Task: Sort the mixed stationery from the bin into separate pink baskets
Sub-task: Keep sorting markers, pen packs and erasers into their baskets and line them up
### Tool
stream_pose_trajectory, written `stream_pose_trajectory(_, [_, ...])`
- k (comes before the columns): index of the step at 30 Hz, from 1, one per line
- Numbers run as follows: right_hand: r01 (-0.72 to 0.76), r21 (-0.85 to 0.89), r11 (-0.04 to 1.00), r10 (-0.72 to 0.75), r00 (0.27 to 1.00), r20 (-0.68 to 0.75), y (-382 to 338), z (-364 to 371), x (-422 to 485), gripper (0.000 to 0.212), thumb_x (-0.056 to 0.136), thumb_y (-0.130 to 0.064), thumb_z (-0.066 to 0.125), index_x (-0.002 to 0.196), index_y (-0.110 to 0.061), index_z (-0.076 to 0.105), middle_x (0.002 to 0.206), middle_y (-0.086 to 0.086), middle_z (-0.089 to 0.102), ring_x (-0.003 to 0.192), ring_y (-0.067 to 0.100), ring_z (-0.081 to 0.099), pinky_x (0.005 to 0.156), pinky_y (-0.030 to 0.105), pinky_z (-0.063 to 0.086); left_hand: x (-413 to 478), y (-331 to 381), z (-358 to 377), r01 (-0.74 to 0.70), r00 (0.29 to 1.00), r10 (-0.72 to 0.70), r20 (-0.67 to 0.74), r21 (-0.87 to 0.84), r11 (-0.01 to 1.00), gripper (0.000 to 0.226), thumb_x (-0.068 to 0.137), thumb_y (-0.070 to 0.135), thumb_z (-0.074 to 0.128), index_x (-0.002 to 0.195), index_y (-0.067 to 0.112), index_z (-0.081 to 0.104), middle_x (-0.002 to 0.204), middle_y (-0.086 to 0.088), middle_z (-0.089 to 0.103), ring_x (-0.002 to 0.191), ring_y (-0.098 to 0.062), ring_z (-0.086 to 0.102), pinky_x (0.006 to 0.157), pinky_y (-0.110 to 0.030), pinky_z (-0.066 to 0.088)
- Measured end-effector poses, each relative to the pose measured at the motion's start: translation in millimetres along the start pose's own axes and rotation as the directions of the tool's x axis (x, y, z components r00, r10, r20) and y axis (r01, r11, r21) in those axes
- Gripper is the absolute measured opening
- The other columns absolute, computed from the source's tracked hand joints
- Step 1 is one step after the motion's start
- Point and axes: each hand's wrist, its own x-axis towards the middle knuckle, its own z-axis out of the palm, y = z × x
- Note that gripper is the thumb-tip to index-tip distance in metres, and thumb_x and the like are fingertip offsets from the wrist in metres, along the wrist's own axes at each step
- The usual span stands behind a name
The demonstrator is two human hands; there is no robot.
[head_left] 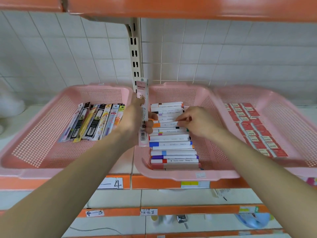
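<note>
Three pink baskets are being filled on the orange shelf.
- Left basket (39, 127): a row of packaged pens (92, 122) is lying side by side, with much of the floor bare.
- Middle basket (188, 176): markers (173, 146) are stacked crosswise, front to back.
- Right basket (283, 121): small red-and-white boxes (253, 127) are laid in rows.

One pink pen pack (143, 107) is being held upright by the left hand (135, 121), fingers and thumb curled round it, over the gap between the left and middle baskets. A white marker (167, 124) with an orange end, mid-stack, appears to be pinched by the right hand (197, 122), fingertips closed on its barrel.

Sorting is judged well advanced, with all three kinds already separated. The held pack is being counted as left to place, likely with the pens. The bin is not in view, so what remains in it cannot be told.
</note>
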Motion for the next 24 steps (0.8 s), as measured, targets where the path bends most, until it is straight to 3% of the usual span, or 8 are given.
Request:
stream_pose_trajectory(4, [-0.025, -0.019, 1.0, 0.026, 0.999, 0.048, 2, 8, -3, 0.023, 0.086, -0.02, 0.075, 0.109, -0.021, 0.076, 0.103, -0.009, 0.067, 0.074, -0.005, 0.05, 0.061, -0.002, 0.031, -2, -7, -3, -0.036, 0.999, 0.036, 0.001, 0.049, 0.998, 0.032, 0.105, 0.032, 0.042, 0.1, 0.003, 0.056, 0.07, -0.008, 0.058, 0.047, -0.014, 0.048, 0.041, -0.023, 0.04])
stream_pose_trajectory(8, [-0.067, -0.007, 0.998, 0.067, 0.996, 0.054, 1, 10, -4, 0.026, 0.085, -0.023, 0.077, 0.111, -0.02, 0.073, 0.102, -0.008, 0.065, 0.077, -0.003, 0.053, 0.063, 0.002, 0.032, -8, -9, -2, -0.115, 0.993, 0.117, -0.012, 0.137, 0.984, 0.027, 0.105, 0.03, 0.045, 0.105, 0.008, 0.059, 0.063, -0.003, 0.062, 0.049, -0.013, 0.054, 0.047, -0.024, 0.047])
stream_pose_trajectory(10, [-0.052, 0.022, 0.998, 0.052, 0.998, 0.027, -4, 9, -5, 0.023, 0.086, -0.028, 0.076, 0.107, -0.02, 0.073, 0.099, -0.011, 0.065, 0.08, -0.001, 0.054, 0.067, 0.009, 0.036, -14, -9, -1, -0.167, 0.986, 0.166, 0.019, 0.129, 0.978, 0.018, 0.107, 0.025, 0.042, 0.108, 0.015, 0.058, 0.065, -0.01, 0.069, 0.047, -0.012, 0.063, 0.044, -0.02, 0.047])
stream_pose_trajectory(12, [-0.021, 0.138, 0.99, 0.026, 0.999, -0.037, -13, 5, -8, 0.011, 0.087, -0.029, 0.073, 0.097, -0.024, 0.074, 0.091, -0.016, 0.066, 0.078, -0.004, 0.056, 0.069, 0.012, 0.039, -16, -11, 0, -0.206, 0.978, 0.2, 0.057, 0.124, 0.971, 0.018, 0.107, 0.02, 0.041, 0.113, 0.016, 0.057, 0.072, -0.009, 0.07, 0.054, -0.012, 0.07, 0.042, -0.018, 0.046])
stream_pose_trajectory(15, [-0.017, 0.436, 0.9, 0.03, 0.999, -0.023, -37, -3, -15, 0.006, 0.089, -0.031, 0.069, 0.091, -0.027, 0.074, 0.089, -0.016, 0.071, 0.082, -0.005, 0.062, 0.074, 0.014, 0.045, -16, -13, 2, -0.254, 0.967, 0.252, 0.031, 0.151, 0.955, 0.021, 0.106, 0.021, 0.044, 0.119, 0.012, 0.059, 0.06, 0.007, 0.068, 0.052, -0.008, 0.066, 0.046, -0.02, 0.049])
stream_pose_trajectory(18, [-0.064, 0.584, 0.809, 0.006, 0.995, 0.101, -60, -6, -22, 0.007, 0.09, -0.031, 0.069, 0.091, -0.025, 0.072, 0.084, -0.012, 0.072, 0.068, -0.005, 0.062, 0.06, 0.008, 0.042, -15, -16, 5, -0.292, 0.955, 0.297, 0.0, 0.189, 0.938, 0.025, 0.104, 0.022, 0.048, 0.126, 0.015, 0.06, 0.089, -0.002, 0.076, 0.085, -0.02, 0.074, 0.071, -0.036, 0.06])
stream_pose_trajectory(20, [-0.097, 0.633, 0.768, -0.003, 0.988, 0.156, -69, -3, -24, 0.008, 0.09, -0.025, 0.07, 0.093, -0.017, 0.07, 0.08, -0.006, 0.071, 0.059, -0.003, 0.061, 0.053, 0.008, 0.041, -15, -19, 7, -0.317, 0.946, 0.324, -0.005, 0.184, 0.93, 0.028, 0.103, 0.022, 0.051, 0.129, 0.021, 0.059, 0.106, -0.009, 0.074, 0.103, -0.031, 0.07, 0.09, -0.051, 0.056])
stream_pose_trajectory(24, [-0.169, 0.678, 0.715, 0.006, 0.972, 0.235, -74, 2, -26, 0.004, 0.089, -0.021, 0.071, 0.087, -0.018, 0.069, 0.076, -0.007, 0.069, 0.059, 0.003, 0.06, 0.055, 0.015, 0.044, -23, -24, 8, -0.314, 0.942, 0.33, -0.069, 0.179, 0.933, 0.028, 0.104, 0.029, 0.049, 0.129, 0.022, 0.059, 0.105, -0.005, 0.074, 0.105, -0.029, 0.07, 0.092, -0.049, 0.056])
